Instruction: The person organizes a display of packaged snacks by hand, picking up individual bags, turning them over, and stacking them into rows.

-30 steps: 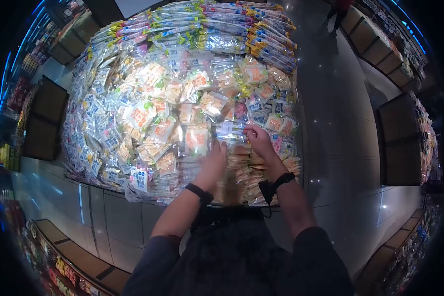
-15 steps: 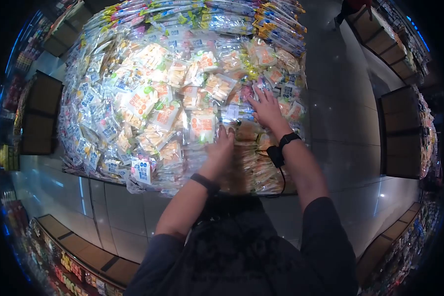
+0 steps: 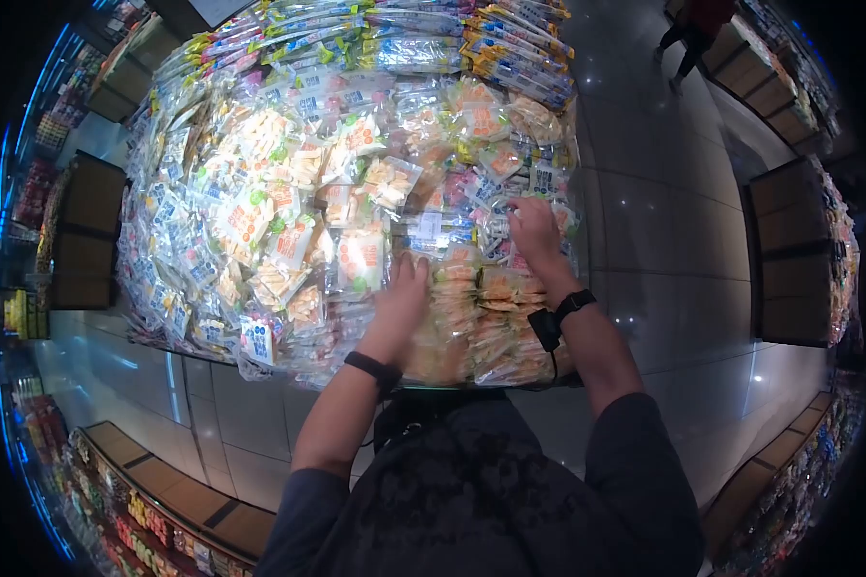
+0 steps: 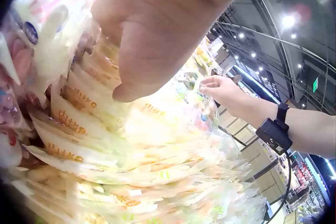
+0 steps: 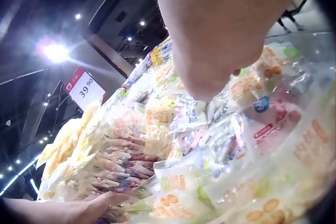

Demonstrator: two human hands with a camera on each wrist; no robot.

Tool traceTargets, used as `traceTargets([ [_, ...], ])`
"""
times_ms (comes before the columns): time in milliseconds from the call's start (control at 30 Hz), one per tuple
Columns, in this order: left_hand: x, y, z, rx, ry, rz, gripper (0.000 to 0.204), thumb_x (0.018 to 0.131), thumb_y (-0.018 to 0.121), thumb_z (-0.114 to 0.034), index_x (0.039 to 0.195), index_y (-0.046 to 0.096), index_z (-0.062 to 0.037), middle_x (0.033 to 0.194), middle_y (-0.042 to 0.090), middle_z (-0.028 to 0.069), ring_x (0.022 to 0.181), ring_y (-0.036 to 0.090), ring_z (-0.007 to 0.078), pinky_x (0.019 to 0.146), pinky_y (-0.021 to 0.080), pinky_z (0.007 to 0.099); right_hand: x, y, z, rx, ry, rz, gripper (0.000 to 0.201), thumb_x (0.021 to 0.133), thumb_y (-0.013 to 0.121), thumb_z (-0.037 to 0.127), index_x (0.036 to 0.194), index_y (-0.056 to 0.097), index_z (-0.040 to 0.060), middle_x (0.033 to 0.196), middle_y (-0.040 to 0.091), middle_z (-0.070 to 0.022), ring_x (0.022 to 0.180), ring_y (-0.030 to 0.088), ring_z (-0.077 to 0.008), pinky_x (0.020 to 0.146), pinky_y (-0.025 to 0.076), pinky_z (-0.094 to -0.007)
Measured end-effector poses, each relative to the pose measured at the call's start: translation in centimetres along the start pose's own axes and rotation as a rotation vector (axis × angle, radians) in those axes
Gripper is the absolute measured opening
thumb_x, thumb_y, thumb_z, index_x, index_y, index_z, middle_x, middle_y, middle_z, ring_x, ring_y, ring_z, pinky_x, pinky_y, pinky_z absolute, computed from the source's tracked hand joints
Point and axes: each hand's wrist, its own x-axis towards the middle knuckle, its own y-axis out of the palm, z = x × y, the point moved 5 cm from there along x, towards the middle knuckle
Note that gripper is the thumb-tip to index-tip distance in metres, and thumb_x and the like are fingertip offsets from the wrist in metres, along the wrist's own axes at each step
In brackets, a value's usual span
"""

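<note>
Hands are working at the near edge of a heaped display of bagged snacks (image 3: 289, 192). The left hand (image 3: 401, 293) is lying flat, fingers straight, on the near row of orange-printed packets (image 3: 471, 317), whose stacked edges run left to right. The right hand (image 3: 534, 231), farther and to the right, is pinching a small packet (image 3: 496, 226) with curled fingers.

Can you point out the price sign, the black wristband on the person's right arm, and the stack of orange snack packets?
price sign (image 5: 85, 89), right wrist view, white face.
black wristband (image 3: 574, 305), head view, strap.
orange snack packets (image 3: 496, 332), head view, stack's middle.
</note>
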Motion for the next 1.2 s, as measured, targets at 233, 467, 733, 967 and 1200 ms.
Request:
traceTargets([
  [233,-0.3,-0.8,-0.7,0.021,0.010,-0.056,0.053,0.090,0.053,-0.007,0.142,0.044,-0.0060,0.152,0.038,0.0230,0.144,0.035,0.0409,0.106,0.045,0.0554,4.2,-3.8,-7.7,-0.288,0.197,-0.506,0.062,0.079,0.081,0.017,0.136,0.058,0.0085,0.105,0.069,-0.0136,0.111,0.063,-0.0275,0.094,0.050,-0.0423],
  [467,-0.1,-0.4,-0.6,0.016,0.045,-0.113,0.049,0.091,0.052,-0.007,0.140,0.047,-0.0049,0.151,0.039,0.0245,0.142,0.036,0.0422,0.106,0.044,0.0579,6.0,-4.4,-10.8,0.397,0.376,0.029,0.071,0.077,0.084,0.014,0.140,0.052,0.0039,0.097,0.071,-0.0157,0.090,0.070,-0.0294,0.084,0.056,-0.0401],
  [733,-0.3,-0.7,-0.7,0.009,-0.064,0.021,0.061,0.091,0.054,-0.010,0.149,0.038,-0.0092,0.156,0.035,0.0220,0.146,0.032,0.0402,0.115,0.037,0.0509,9.1,-8.1,-4.0,-0.040,0.332,-0.063,0.075,0.076,0.086,0.027,0.141,0.052,0.0092,0.141,0.050,-0.0178,0.120,0.055,-0.0353,0.102,0.048,-0.0430],
  [967,-0.3,-0.5,-0.8,-0.069,-0.043,-0.062,0.056,0.088,0.055,-0.002,0.143,0.045,-0.0054,0.154,0.035,0.0258,0.145,0.033,0.0436,0.113,0.038,0.0553,13.7,-5.6,-4.8,-0.122,0.118,-0.223,0.066,0.081,0.081,0.030,0.142,0.057,0.0221,0.133,0.052,-0.0130,0.123,0.051,-0.0360,0.109,0.040,-0.0454],
  [1200,-0.5,-0.2,-0.7,-0.025,-0.010,-0.129,0.052,0.089,0.055,-0.005,0.140,0.047,-0.0057,0.153,0.038,0.0241,0.145,0.035,0.0415,0.108,0.043,0.0574,13.9,-6.3,-5.5,0.290,0.151,-0.310,0.026,0.096,0.069,0.020,0.121,0.075,0.0185,0.121,0.059,-0.0112,0.101,0.062,-0.0219,0.092,0.050,-0.0346],
])
